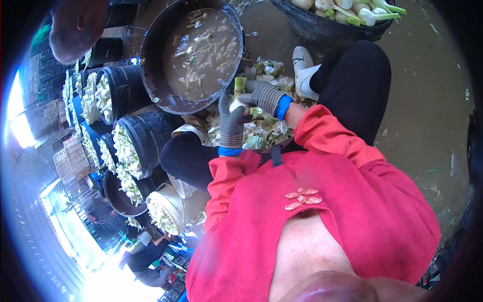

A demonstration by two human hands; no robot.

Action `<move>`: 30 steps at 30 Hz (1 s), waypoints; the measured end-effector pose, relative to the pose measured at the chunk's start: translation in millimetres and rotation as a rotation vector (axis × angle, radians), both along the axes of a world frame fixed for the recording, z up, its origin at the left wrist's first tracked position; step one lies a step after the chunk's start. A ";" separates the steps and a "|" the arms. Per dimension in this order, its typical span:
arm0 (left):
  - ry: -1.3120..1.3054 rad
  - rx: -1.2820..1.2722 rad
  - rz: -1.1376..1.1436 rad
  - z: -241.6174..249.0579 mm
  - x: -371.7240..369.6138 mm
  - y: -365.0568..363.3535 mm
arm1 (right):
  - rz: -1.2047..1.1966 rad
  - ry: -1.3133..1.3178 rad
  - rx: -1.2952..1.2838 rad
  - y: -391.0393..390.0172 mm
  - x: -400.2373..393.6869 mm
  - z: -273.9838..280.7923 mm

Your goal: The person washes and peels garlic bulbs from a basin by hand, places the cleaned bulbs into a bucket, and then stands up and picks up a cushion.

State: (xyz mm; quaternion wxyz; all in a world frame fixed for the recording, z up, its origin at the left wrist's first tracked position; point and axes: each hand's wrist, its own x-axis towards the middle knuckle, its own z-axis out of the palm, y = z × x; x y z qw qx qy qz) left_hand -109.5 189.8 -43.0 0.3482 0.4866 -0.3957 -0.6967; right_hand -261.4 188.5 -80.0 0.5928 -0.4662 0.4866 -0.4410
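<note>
My left hand point(232, 125), in a grey-striped glove with a blue cuff, is closed around a white garlic bulb point(235, 104) with a short pale-green stem pointing up. My right hand point(267, 96), gloved alike, is closed against the bulb's right side, with thumb and fingers on it. The fingertips partly hide the bulb. Beneath both hands lies a heap of peeled garlic skins point(265, 130) between my knees. Just beyond the left hand is a wide dark basin point(152, 75) of murky water with floating skin scraps.
A black tub point(322, 29) piled with garlic bulbs stands at top right. Black buckets point(143, 133) and a white bucket point(183, 201) full of pale stems crowd the left. A person's head point(75, 45) shows at upper left; another person point(151, 261) bends at lower left. The floor looks wet.
</note>
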 end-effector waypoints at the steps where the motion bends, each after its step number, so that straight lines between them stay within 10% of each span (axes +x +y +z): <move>1: -0.174 -0.096 0.035 -4.4 -5.3 3.4 | 0.004 0.165 -0.003 0.4 1.1 -1.5; 3: -0.276 -0.267 0.037 -3.9 -16.5 12.6 | -0.038 0.340 -0.013 4.0 2.9 5.5; 6: -1.116 -0.864 -0.272 6.6 -19.8 17.2 | -0.195 0.342 -0.010 9.2 15.8 6.7; 10: -0.817 -0.814 -0.197 -10.5 -18.9 18.5 | -0.247 0.244 0.133 6.9 16.2 -4.2; 15: 0.613 0.373 0.139 21.1 -3.4 -4.3 | -0.194 -0.398 0.069 2.4 0.2 5.2; 18: 0.708 0.322 0.081 14.6 5.1 -10.4 | -0.124 -0.438 0.086 1.7 -4.3 15.0; 22: -0.193 -0.202 -0.010 5.2 -9.5 6.7 | -0.180 -0.602 0.260 4.7 6.0 10.3; 26: 0.270 0.255 0.114 15.2 -5.1 -5.1 | -0.219 -0.303 0.164 8.8 2.2 24.7; 30: 0.158 0.600 0.347 14.8 -16.4 -37.1 | -0.248 -0.515 0.182 7.2 12.2 15.3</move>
